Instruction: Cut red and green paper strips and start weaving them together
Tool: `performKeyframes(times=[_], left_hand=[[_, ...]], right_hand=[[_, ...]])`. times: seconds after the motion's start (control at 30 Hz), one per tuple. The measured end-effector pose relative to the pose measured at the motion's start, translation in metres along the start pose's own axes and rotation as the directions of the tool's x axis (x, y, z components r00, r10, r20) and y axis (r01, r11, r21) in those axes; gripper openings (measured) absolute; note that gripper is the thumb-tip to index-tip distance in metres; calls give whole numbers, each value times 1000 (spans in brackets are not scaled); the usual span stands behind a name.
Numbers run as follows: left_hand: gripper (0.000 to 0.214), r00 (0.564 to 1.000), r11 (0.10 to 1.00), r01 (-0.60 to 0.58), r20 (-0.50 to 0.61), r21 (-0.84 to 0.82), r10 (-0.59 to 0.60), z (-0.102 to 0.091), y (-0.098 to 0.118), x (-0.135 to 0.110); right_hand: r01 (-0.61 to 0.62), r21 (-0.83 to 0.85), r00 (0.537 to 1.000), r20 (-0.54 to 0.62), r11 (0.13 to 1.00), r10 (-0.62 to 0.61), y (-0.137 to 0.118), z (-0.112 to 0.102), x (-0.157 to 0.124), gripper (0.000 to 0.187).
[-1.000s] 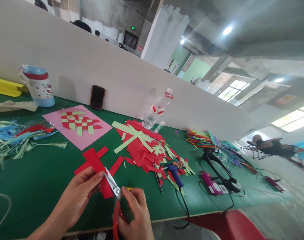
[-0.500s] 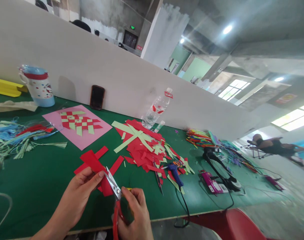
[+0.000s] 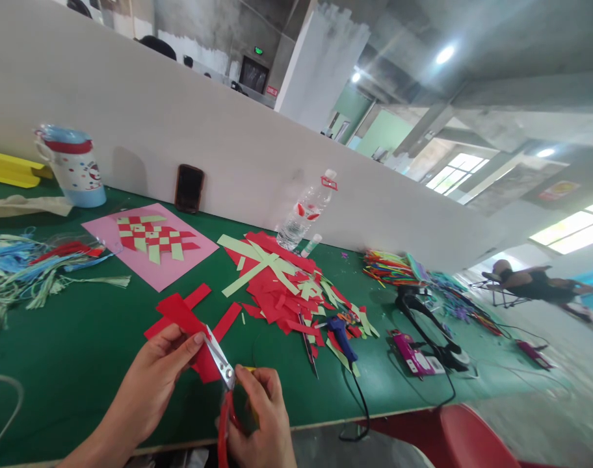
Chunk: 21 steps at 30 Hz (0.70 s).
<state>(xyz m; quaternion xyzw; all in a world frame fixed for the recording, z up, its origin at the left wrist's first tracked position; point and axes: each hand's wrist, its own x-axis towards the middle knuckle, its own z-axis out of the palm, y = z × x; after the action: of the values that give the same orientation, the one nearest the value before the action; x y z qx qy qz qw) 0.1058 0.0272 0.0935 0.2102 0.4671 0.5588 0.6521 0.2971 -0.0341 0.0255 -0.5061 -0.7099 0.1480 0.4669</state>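
Observation:
Between its thumb and fingers, my left hand pinches a red paper strip above the table. My right hand grips the scissors, which have red handles and silver blades. The blade tips meet the strip's edge beside my left thumb, and the blades look nearly closed. Under and around my left hand lie more red strips; one loose red strip is just beyond the blades. Something yellow shows behind my right fingers, too hidden to name.
A heap of red and pale green paper scraps lies ahead, beside a blue glue gun. Behind stand a water bottle and a phone. Woven paper strips rest on a pink sheet. Tassels lie left.
The scissor blades have closed a little against the red strip's edge. Both hands stay almost in the same place.

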Motion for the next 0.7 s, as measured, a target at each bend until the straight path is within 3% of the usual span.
performKeyframes(times=[0.33,0.7], left_hand=[[50,999,999,38,-5,-35,-39,0,2,-2],[43,988,987,141,68,-79,-136,0,6,-3]], right_hand=[[29,-16,999,-15,999,-29,-2,-1,2,76],[-18,9,999,-47,1000,19,4,9,-10,73]])
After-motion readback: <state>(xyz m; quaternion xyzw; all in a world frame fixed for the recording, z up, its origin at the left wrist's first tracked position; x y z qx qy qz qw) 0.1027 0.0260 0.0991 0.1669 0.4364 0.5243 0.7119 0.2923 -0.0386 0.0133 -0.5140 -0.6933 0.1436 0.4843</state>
